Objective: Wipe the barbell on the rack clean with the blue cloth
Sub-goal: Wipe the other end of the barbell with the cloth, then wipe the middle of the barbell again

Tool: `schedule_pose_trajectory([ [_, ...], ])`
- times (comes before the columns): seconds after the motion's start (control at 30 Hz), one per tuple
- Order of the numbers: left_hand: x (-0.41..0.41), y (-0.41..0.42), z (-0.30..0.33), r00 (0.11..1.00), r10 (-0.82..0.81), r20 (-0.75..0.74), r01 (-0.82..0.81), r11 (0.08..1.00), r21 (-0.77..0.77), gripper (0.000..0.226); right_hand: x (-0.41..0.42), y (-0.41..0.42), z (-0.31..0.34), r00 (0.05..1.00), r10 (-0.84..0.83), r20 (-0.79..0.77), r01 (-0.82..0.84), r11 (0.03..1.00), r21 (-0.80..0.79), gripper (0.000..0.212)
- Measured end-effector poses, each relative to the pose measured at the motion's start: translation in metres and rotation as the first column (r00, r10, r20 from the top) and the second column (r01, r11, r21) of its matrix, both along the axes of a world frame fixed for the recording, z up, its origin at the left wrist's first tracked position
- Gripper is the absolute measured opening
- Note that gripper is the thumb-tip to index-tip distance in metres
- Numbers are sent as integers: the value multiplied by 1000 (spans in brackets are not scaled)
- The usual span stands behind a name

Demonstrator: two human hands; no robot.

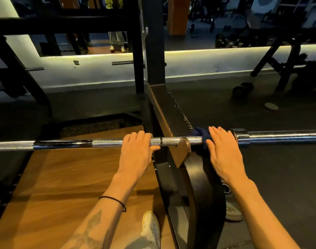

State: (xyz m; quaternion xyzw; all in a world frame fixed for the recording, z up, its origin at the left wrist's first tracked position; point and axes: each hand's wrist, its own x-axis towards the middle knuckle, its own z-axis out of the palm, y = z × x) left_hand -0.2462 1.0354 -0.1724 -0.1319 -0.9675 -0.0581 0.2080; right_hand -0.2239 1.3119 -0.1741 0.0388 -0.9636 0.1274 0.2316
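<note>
The barbell (106, 143) lies level across the view, chrome, with knurled stretches and smooth ones, and rests on the arm of the black rack (168, 112) just right of the middle. A brass-coloured collar sits on the bar where it meets the rack arm, and farther right a thick chrome sleeve shoulder leads into the smooth sleeve that runs to the right edge.

The blue cloth (202, 134) is draped over the bar between the rack arm and the sleeve shoulder, dark and bunched. The right hand (223, 150) lies on top of it, fingers straight and close together, pressing the cloth flat against the bar; most of the cloth is hidden beneath the palm.

The left hand (136, 150) is on the knurled part just left of the rack arm, its fingers curled over the top of the bar and the thumb lying along the near side. A black band (114, 201) circles that forearm.

Below the bar lies a wooden platform (54, 186), with 1 white shoe (150, 227) on it near the bottom. A black weight plate (205, 191) stands against the rack under the right hand. On the dark floor beyond, a dumbbell (242, 88) lies near a bench frame.
</note>
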Motion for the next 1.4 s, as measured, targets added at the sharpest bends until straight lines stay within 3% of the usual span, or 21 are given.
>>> schedule_pose_trajectory([
  [0.07, 0, 0, -1, 1000, -3, 1, 3, 1000, 4, 59, 4, -10, -9, 999, -34, -28, 34, 999, -19, 57],
  [0.2, -1, 1, 1, 999, 30, 43, -30, 999, 14, 63, 3, -48, -25, 963, 268, -37, -266, 963, 42, 55],
  [0.27, 1, -1, 4, 997, 0, 79, 0, 1000, -6, 62, 3, -43, -23, 952, 304, -42, -296, 945, 141, 60],
  [0.33, 1, -8, 10, 993, -59, 106, 61, 998, -18, 62, 2, -31, -20, 965, 255, -63, -239, 952, 192, 53],
  [0.43, -4, -25, 22, 986, -92, 142, 100, 994, -46, 68, 1, -10, -13, 991, 110, -74, -100, 987, 124, 53],
  [0.53, -11, -62, 27, 987, 6, 163, -12, 999, 35, 71, -2, -3, -11, 994, 88, -59, -81, 990, 112, 54],
  [0.7, -19, -134, 22, 990, 114, 82, -112, 993, -25, 86, -2, -9, -11, 994, 74, -81, -69, 995, 69, 54],
  [0.77, -18, -142, 16, 990, 132, 57, -127, 988, -82, 80, -2, -13, -13, 994, 62, -95, -57, 997, 55, 54],
  [0.9, -13, -137, 9, 995, 101, 18, -100, 995, -28, 68, -4, -21, -12, 991, 11, -137, -17, 999, -46, 41],
  [0.97, -12, -135, 7, 996, 83, 10, -83, 997, -3, 63, -5, -20, -3, 992, 1, -130, -26, 982, -188, 25],
  [1.07, -10, -137, 3, 996, 86, 10, -86, 996, 11, 61, 0, -26, 26, 998, -33, -57, 2, 886, -463, 17],
  [1.13, -9, -136, 3, 996, 93, 4, -93, 995, 24, 60, 6, -35, 53, 996, -17, -88, -37, 815, -578, 18],
  [1.4, -7, -136, 2, 995, 102, 24, -103, 993, 61, 60, 11, -104, 154, 912, -13, -409, -253, 767, -590, 36],
])
